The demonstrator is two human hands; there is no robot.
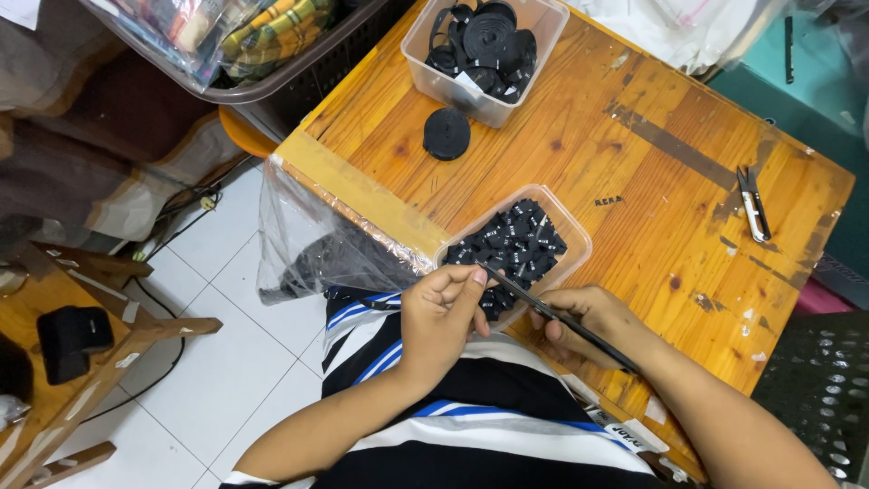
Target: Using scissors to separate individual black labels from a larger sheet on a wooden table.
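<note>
1. Left hand grip narrow, fingertips pinched on the near end of a long thin black strip.
2. Right hand grip curled shut around the same strip farther along.
3. Just behind: clear plastic tub of small black tags at the edge of the orange wooden counter.

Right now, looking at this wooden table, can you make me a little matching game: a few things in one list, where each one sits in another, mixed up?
Things:
1. loose black roll
2. thread snips
3. small cut black pieces
4. long dark tool

Places:
A. near the table's right edge
B. in the right hand
C. in the clear tub nearest the person
D. on the bare wood beside the far tub

Pairs: 1-D, 2-A, 3-C, 4-B
</note>
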